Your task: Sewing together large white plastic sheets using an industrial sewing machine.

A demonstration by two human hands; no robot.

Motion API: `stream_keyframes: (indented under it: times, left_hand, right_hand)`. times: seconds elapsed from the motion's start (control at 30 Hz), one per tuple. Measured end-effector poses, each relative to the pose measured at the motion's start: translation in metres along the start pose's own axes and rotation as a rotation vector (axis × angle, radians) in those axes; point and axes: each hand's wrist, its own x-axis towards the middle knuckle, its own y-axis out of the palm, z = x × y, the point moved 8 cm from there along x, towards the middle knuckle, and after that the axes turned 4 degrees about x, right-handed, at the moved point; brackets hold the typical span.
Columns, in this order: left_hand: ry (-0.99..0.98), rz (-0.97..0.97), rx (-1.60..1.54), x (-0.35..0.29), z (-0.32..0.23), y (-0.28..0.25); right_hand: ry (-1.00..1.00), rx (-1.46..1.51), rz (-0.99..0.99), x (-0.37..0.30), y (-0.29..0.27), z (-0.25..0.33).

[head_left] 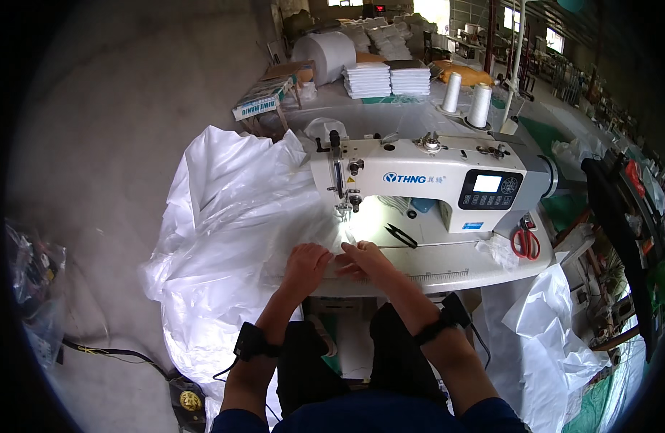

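- Head view, looking down: from my remote seat I see a person's left hand (308, 265) and right hand (366, 261) close together at the front of a white sewing machine (412, 173).
- Glossy white sheeting (231, 209) lies over the left end of the worktop (448, 270), reaching near the needle area (343, 209) and hanging in heavy folds toward the floor.
- The left hand has its fingers curled over the sheeting's near right edge; the right hand points its fingers toward the left. I cannot tell whether either pinches the material, as the fingertips are partly hidden and the lamp glare is strong.
- I judge the main danger to be fingers straying under the needle, because both hands are just in front of it.
- The sheeting's hanging bulk could drag the edge out of line, and its loose folds could bunch or get caught.
- A black band (254, 341) on the left forearm sits against the folds, so its cable could snag them.
- Black thread snips (401, 236) lie right of the needle, where sheeting pushed that way could catch on them.
- Red-handled scissors (525, 244) rest near the worktop's right end, well apart from the hands.
- Two white thread cones (480, 106) stand behind the machine; farther back are folded white stacks (367, 80) and a large white roll (325, 56).
- The machine's body blocks my view of part of the worktop behind it.
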Motion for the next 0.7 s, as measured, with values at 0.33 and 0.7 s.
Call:
stream_keyframes:
  times: [0.33, 0.7]
  left_hand:
    - [0.003, -0.025, 0.080, -0.018, -0.004, -0.042]
    - [-0.147, 0.078, 0.140, -0.072, 0.079, -0.113]
  right_hand:
    - [-0.014, 0.169, 0.093, -0.042, -0.015, -0.019]
    - [-0.157, -0.432, -0.144, -0.068, -0.046, 0.005]
